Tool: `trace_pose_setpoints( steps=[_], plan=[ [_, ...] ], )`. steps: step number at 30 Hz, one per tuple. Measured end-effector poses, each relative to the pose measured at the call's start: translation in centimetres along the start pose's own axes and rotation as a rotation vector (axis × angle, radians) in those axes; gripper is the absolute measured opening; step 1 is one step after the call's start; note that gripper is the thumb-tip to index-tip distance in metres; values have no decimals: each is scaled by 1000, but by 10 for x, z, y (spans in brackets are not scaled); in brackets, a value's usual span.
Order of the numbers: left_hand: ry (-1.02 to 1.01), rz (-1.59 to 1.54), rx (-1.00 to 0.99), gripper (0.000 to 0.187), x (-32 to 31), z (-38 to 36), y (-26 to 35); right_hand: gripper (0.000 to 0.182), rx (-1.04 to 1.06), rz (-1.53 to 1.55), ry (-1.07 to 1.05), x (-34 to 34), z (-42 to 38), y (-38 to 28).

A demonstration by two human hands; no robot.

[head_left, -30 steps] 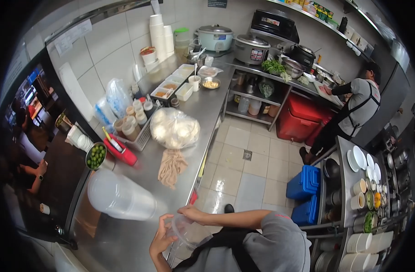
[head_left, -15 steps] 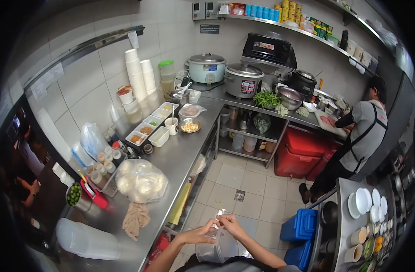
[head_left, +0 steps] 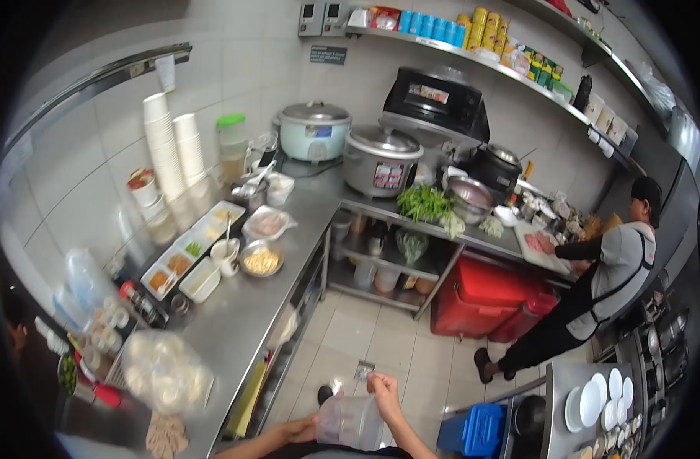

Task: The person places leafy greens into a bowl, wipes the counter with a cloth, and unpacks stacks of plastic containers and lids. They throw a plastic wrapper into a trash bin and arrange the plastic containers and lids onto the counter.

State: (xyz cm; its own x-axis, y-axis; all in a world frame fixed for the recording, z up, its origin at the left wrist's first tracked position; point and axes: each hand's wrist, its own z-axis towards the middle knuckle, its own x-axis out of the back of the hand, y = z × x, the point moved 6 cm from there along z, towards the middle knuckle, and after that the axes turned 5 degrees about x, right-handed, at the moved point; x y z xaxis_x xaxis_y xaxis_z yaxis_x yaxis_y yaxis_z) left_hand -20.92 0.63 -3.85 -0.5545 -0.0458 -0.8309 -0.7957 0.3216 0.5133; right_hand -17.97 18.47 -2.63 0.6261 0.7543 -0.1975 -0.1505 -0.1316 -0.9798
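A clear plastic container is tilted on its side in front of my body, low in the view. My left hand grips it from the left, and some of its fingers show through the plastic. Beside the container's rim at the upper right is my right hand, its fingers curled closed. What those fingers hold, if anything, is too small to make out. The steel counter lies to my left, with a bag of pale round pieces and a tan cloth on it.
White tubs of toppings and a metal bowl stand on the left counter. Rice cookers are at the back. A co-worker handles meat at right. A red cooler and blue bin stand low.
The view has turned right and tilted. My hands have moved apart: the left now holds the container's side, while the right has come away from the left at the rim.
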Motion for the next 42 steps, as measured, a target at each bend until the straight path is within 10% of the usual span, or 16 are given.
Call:
trace_pose_setpoints(
  steps=[9, 20, 24, 28, 42],
  plan=[
    [-193, -18, -336, 116, 56, 107, 221, 33, 303, -280, -162, -16, 261, -91],
    [-321, -348, -867, 123, 157, 208, 517, 126, 780, -850, 183, 100, 710, -120],
    [-198, -225, -1006, 121, 194, 250, 610, 142, 338, -1077, 314, 143, 809, -110],
    [-159, -287, -1030, 117, 240, 303, 690, 139, 737, -887, 405, 137, 826, -94],
    [-29, -348, -1170, 96, 284, 322, 787, 124, 553, -927, 354, 54, 810, -100]
  ],
)
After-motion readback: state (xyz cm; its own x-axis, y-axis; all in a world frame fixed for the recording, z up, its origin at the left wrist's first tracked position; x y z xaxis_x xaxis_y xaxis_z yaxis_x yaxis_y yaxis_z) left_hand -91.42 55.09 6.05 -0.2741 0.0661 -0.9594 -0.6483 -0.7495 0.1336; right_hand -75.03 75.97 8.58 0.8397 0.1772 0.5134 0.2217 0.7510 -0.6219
